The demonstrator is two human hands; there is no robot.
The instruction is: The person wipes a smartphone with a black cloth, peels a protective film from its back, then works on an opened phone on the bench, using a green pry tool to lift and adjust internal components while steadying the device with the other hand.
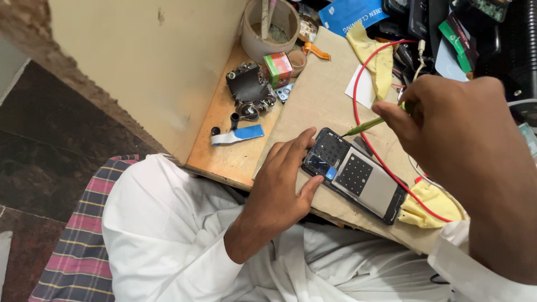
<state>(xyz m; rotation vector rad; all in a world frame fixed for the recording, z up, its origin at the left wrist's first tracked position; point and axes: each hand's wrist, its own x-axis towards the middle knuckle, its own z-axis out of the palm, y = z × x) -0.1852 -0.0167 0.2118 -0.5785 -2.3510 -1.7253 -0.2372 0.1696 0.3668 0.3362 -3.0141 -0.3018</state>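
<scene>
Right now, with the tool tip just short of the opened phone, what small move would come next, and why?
Probably lower the green-handled tool in the right hand onto the phone's exposed upper end. Its tip hovers just beside that end, and the left hand already pins the phone against the board.

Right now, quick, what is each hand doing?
Left hand: open, fingers pressing the opened phone flat.
Right hand: closed, holding a green tool.

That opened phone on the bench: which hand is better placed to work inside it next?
Probably the right hand: it holds the green tool, tip just above the opened phone. The left hand is busy pinning the phone's near end against the board.
</scene>
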